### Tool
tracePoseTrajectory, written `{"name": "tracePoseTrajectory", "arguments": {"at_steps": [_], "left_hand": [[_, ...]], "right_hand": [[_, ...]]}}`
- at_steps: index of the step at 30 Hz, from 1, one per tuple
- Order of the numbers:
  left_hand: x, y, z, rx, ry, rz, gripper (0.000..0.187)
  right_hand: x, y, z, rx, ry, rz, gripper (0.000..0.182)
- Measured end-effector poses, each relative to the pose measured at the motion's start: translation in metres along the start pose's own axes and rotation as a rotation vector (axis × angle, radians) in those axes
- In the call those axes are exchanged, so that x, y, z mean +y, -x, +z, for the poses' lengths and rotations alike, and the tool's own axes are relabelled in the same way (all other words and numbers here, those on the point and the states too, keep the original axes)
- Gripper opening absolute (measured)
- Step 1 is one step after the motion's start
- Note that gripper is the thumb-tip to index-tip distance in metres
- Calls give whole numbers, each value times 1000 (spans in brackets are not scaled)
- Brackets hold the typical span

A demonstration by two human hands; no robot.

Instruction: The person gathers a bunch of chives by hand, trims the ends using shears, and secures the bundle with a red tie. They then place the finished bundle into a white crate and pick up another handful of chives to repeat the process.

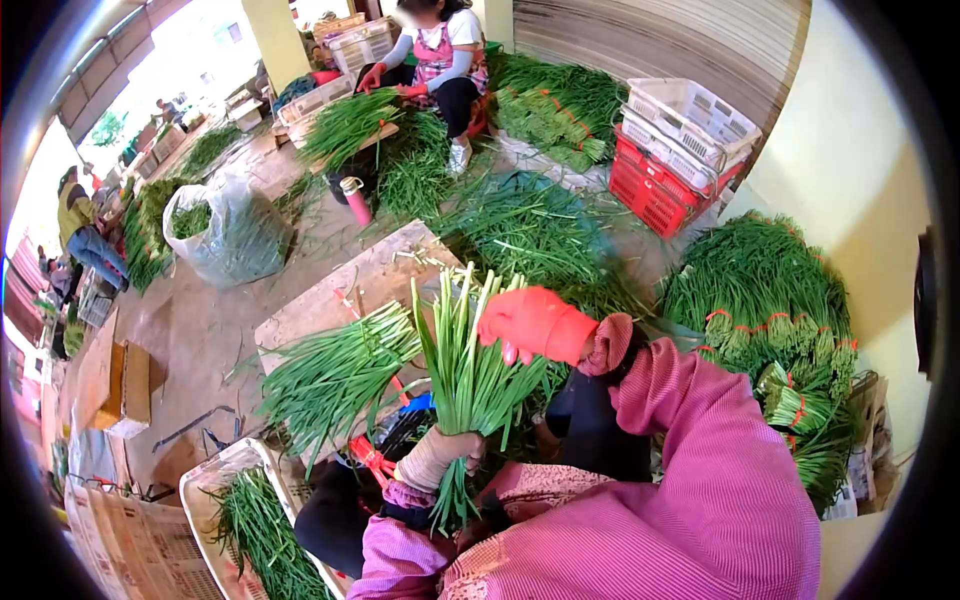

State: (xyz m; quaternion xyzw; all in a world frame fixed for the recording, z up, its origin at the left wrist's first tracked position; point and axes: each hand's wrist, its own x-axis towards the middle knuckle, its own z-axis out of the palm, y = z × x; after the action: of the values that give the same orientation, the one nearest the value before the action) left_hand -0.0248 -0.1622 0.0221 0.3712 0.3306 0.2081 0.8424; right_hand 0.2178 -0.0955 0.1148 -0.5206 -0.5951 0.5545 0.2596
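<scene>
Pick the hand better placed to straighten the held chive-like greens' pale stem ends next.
Probably the right hand: in its red glove, it is up beside the pale stem ends, while the left hand is busy gripping the greens lower down.

Corrugated grey-brown shutter (690, 40); pale cream wall (850, 170), right; square yellow pillar (275, 45); brown, littered concrete floor (190, 340); bright daylight entering from the left.

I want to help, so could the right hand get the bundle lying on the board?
Probably yes: the bundle lies near the right hand, though the upright bunch in the left hand stands between them.
</scene>
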Motion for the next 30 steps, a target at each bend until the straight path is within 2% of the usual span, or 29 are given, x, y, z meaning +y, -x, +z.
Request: {"name": "tracePoseTrajectory", "arguments": {"at_steps": [2, 4, 6, 7, 10, 12, 13, 14, 16, 18, 19, 20, 22, 24, 26, 27, 28, 30], "left_hand": [[0, 3, -6, -6, -51, -27, 17], [-4, 5, -17, -48, -114, -7, 15], [2, 14, -15, -11, -77, -17, 12], [5, 18, -15, 5, -76, -4, 12], [10, 18, -14, 51, -48, 103, 12], [7, 7, -19, 71, -153, 131, 14], [-2, -6, -33, 69, -287, 141, 16], [0, -6, -25, 58, -293, 134, 16], [9, -1, 1, 196, -314, 115, 13], [12, 2, 13, 202, -296, 109, 11], [9, 4, 12, 186, -284, 104, 12], [5, 6, 11, 172, -269, 98, 12], [-4, 7, -2, 166, -230, 63, 13], [-8, 12, -11, 172, -235, 64, 12], [-7, 19, -16, 154, -178, 84, 11], [-6, 21, -21, 154, -125, 67, 11], [-4, 22, -24, 155, -69, 51, 12], [8, 24, -23, 150, -86, 162, 12]], "right_hand": [[-8, 0, -22, 328, 152, -68, 23], [6, -15, -69, 548, -148, -198, 26], [36, -18, -119, 894, 763, -381, 31], [31, -24, -113, 884, 758, -400, 31], [10, -14, -78, 705, 315, -406, 38], [-2, 12, -51, 593, 26, -366, 45], [-20, 29, -33, 414, -103, -266, 44], [-37, 38, -12, 235, -229, -170, 44], [-38, 31, 25, 136, -224, -116, 42], [-28, 13, 40, -20, -135, 52, 37], [-19, 4, 41, -73, -174, 62, 33], [-18, 1, 37, -80, -173, 63, 33], [-16, -4, 8, 67, -281, -255, 33], [-17, -22, -43, 388, -454, -554, 32], [-17, -29, -99, 973, 127, -637, 40], [-15, -22, -103, 974, 132, -640, 40], [-12, -15, -102, 859, 118, -511, 40], [-1, 1, -93, 617, 89, -249, 41]]}}
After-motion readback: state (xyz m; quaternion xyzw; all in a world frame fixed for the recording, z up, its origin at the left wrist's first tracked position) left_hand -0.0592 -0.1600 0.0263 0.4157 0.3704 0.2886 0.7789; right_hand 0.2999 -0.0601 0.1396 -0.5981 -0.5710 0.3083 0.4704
